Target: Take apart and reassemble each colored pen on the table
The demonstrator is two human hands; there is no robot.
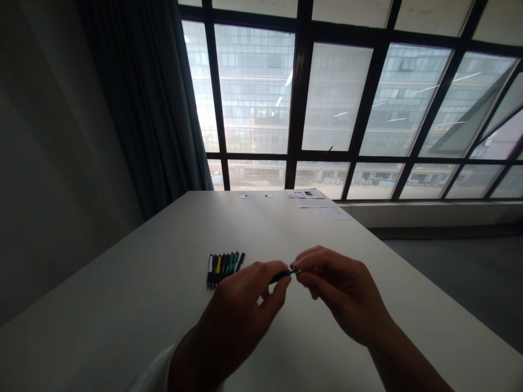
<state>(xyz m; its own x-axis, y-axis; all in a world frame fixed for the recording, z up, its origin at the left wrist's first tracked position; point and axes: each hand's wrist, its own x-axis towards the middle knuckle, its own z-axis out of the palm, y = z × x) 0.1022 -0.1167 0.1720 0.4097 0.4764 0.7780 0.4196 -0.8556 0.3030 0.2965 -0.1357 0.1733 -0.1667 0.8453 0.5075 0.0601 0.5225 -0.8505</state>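
A pen held between both hands over a white table

The pen (284,274) lies roughly level in the air, its dark barrel running into a blue section with a metal end. The hands are together, both clamped on it: the left hand (232,310) grips the dark barrel, and the right hand (343,291) pinches the metal end. Just left of the left hand, a row of pens (224,270) lies side by side on the table (122,283), in black, white, yellow and green. Far along the table lie papers (314,200) and two small white discs (255,196). Beyond stand a large gridded window (327,109) and a dark curtain (139,81).
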